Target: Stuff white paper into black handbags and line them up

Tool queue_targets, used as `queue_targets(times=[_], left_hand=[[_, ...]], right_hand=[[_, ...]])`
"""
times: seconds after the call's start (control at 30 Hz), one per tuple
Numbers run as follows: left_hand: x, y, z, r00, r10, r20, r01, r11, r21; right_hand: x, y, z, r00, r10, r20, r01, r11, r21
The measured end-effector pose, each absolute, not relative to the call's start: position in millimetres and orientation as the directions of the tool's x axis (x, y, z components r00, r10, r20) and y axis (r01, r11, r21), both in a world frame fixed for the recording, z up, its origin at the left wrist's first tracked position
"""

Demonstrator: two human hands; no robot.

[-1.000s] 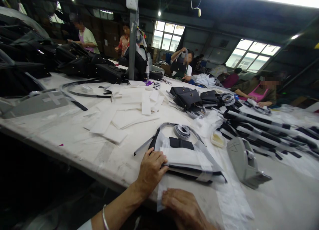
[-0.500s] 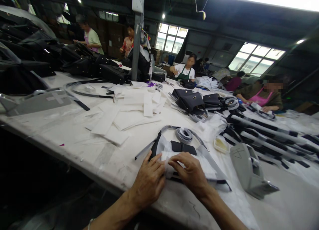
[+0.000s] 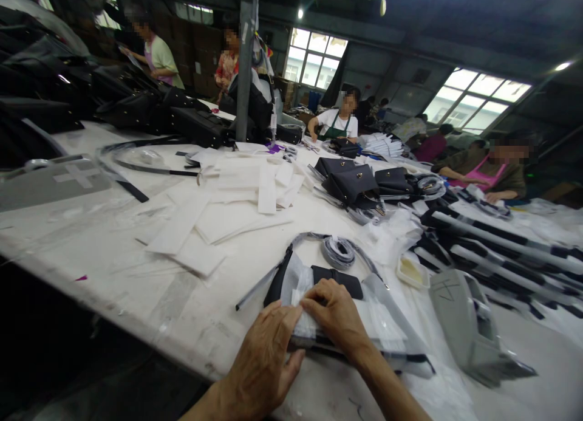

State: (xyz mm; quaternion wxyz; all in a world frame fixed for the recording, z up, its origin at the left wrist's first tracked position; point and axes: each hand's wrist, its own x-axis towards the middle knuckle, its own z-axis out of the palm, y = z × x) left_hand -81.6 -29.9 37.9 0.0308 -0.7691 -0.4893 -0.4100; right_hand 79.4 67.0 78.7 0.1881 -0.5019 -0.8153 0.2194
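Note:
A black handbag (image 3: 279, 280) lies near the table's front edge, largely covered by white and translucent wrapping (image 3: 382, 324). On top of it is a flat black piece (image 3: 348, 282), and a coiled, plastic-wrapped strap (image 3: 337, 252) rests just behind. My left hand (image 3: 266, 354) lies along the bag's near left side, fingers stretched forward with the thumb apart, fingertips touching the wrapping. With bent fingers and thumb together, my right hand (image 3: 334, 314) pinches the translucent wrapping beside the left fingertips. The pinched edge itself is mostly hidden by the fingers.
White paper sheets (image 3: 237, 178) are spread left of centre. A grey tape dispenser (image 3: 473, 324) and a small tray (image 3: 412, 272) stand on the right, near wrapped black straps (image 3: 492, 245). Black bags (image 3: 350, 181) sit farther back. Several people work around the table.
My left hand has shifted slightly down, its thumb now apart from the fingers. My right hand stays at the wrapping, which now lies flatter over the bag's near side. The view has turned slightly.

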Motion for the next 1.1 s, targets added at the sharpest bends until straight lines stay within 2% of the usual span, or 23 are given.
queue_targets(times=[0.37,0.53,0.63,0.73,0.8,0.87,0.93,1.03,1.1], left_hand=[[-73.5,-30.8,51.1,0.353,0.614,0.706,0.786,-0.604,0.133],[-65.2,-27.0,37.1,0.357,0.680,0.640,0.855,-0.514,0.070],[-64.8,-23.5,33.1,0.371,0.694,0.617,0.872,-0.488,0.025],[-66.8,-22.9,34.1,0.391,0.664,0.637,0.868,-0.496,-0.015],[-68.1,-23.5,36.1,0.399,0.643,0.654,0.864,-0.502,-0.034],[-69.4,-24.0,37.5,0.401,0.623,0.672,0.863,-0.502,-0.050],[-71.3,-23.2,36.7,0.393,0.601,0.696,0.864,-0.501,-0.054],[-76.5,-18.5,30.0,0.407,0.565,0.718,0.851,-0.519,-0.073],[-80.7,-14.8,24.2,0.450,0.545,0.708,0.838,-0.532,-0.123]], right_hand=[[77.9,68.5,74.4,-0.348,0.935,0.065,0.770,0.325,-0.549],[74.4,71.1,71.4,-0.321,0.944,0.078,0.797,0.314,-0.517],[72.5,71.1,73.9,-0.302,0.941,0.152,0.800,0.337,-0.496],[90.4,68.8,91.1,-0.249,0.913,0.323,0.700,0.401,-0.591],[124.5,67.1,110.3,-0.121,0.901,0.417,0.641,0.392,-0.660],[177.6,65.7,130.8,0.082,0.891,0.447,0.665,0.285,-0.691],[242.3,63.4,148.0,0.302,0.849,0.434,0.704,0.109,-0.702],[334.0,56.3,160.6,0.510,0.794,0.330,0.717,-0.180,-0.673],[375.6,52.2,157.3,0.581,0.777,0.241,0.696,-0.322,-0.642]])
